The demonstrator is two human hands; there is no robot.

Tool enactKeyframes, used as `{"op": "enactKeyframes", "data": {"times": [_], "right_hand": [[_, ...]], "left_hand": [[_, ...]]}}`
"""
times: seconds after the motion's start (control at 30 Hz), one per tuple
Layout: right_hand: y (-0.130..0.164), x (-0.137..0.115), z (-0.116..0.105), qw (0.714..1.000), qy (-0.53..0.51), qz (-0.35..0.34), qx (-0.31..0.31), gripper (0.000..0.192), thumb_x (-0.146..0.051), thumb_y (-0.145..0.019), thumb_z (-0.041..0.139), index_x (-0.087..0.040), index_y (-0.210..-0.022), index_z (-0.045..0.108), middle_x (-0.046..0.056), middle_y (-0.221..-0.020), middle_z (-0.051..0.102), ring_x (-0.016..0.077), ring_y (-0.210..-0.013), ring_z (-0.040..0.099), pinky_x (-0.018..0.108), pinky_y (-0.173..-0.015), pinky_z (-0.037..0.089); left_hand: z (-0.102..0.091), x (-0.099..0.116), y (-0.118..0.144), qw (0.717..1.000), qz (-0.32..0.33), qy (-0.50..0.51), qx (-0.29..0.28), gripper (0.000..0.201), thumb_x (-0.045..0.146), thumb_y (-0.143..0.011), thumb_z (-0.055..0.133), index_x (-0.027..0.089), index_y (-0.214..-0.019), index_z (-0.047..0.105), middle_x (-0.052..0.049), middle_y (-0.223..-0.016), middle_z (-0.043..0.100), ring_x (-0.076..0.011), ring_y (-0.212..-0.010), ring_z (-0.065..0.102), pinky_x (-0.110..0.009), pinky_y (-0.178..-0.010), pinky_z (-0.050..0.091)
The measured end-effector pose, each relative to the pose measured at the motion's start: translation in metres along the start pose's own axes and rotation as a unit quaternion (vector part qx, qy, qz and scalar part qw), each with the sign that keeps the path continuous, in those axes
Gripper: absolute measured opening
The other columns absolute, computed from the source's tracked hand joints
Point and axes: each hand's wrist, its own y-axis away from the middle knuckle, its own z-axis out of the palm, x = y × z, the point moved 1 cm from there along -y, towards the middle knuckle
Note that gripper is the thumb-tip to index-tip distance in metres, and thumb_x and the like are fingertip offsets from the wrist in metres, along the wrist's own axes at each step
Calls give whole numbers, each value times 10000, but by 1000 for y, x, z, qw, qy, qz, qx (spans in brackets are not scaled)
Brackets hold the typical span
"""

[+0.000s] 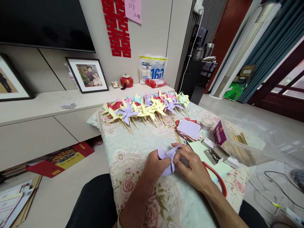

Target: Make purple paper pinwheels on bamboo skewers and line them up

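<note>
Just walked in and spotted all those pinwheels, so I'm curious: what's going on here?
A person is holding a piece of purple paper with the left hand and right hand, its flaps curled toward the middle. Many pinwheels on sticks crowd the far end of the flowered tablecloth. To the right are a stack of coloured paper, a red handle and a clear bin with thin sticks inside.

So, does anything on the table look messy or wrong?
The coloured paper pile beyond the right hand looks messy: its edges stick out at different angles instead of lining up. Nothing looks spilled.
</note>
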Motion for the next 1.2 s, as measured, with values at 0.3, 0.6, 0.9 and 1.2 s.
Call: {"op": "enactKeyframes", "data": {"times": [0.3, 0.6, 0.9, 1.2], "right_hand": [[0, -3, 0, 1000, -17, 16, -8, 140, -119, -839, 569, -207, -735, 603, 97, -1109, 648, 259, -1206, 563, 381, -946, 437], [0, -1, -4, 999, -33, 17, -22, 147, -125, -849, 580, -208, -730, 599, 68, -1055, 661, 234, -1126, 593, 348, -904, 438], [0, -2, -7, 998, -49, 19, -46, 136, -122, -838, 584, -196, -727, 608, 62, -1026, 653, 217, -1034, 597, 324, -861, 443], [0, -2, -7, 998, -12, 34, -44, 138, -127, -814, 586, -198, -696, 583, 15, -808, 610, 178, -787, 572, 288, -699, 411]], "left_hand": [[-1, 2, 2, 1000, 0, -1, -18, 112, 253, -557, 626, 175, -600, 557, 60, -518, 486, -97, -492, 411, -223, -466, 328], [-1, 0, 3, 1000, 2, -10, -26, 140, 261, -565, 658, 176, -602, 553, 63, -511, 487, -98, -487, 419, -218, -465, 303], [1, 6, 5, 999, 3, -18, -30, 135, 246, -547, 662, 176, -600, 559, 60, -531, 509, -105, -523, 433, -221, -487, 340], [-2, -4, 2, 999, 7, -29, -42, 120, 257, -573, 646, 177, -614, 566, 49, -543, 522, -115, -525, 456, -224, -488, 333]]}}
